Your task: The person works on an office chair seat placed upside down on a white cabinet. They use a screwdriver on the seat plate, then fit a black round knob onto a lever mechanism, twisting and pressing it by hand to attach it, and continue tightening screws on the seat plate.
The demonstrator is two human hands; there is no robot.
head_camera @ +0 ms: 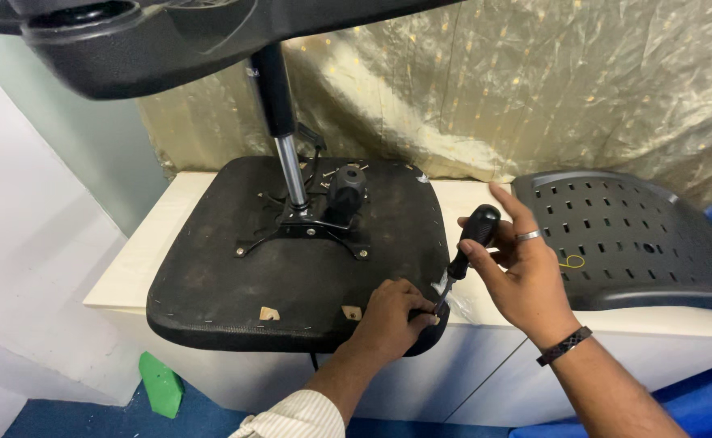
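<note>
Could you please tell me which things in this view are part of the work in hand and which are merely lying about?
In use:
- screwdriver, gripped by right hand
- upturned chair seat, left hand at its edge by the tip
- white cabinet beneath

Lying about:
- perforated chair back
- green block
- gold cloth

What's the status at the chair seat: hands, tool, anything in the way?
Right hand grips screwdriver. Left hand steadies its tip at upturned seat edge. Gas cylinder stands behind, clear.

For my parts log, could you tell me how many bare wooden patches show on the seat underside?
2: both on the seat underside by its front edge, one left of the other; the left hand may hide more.
</note>
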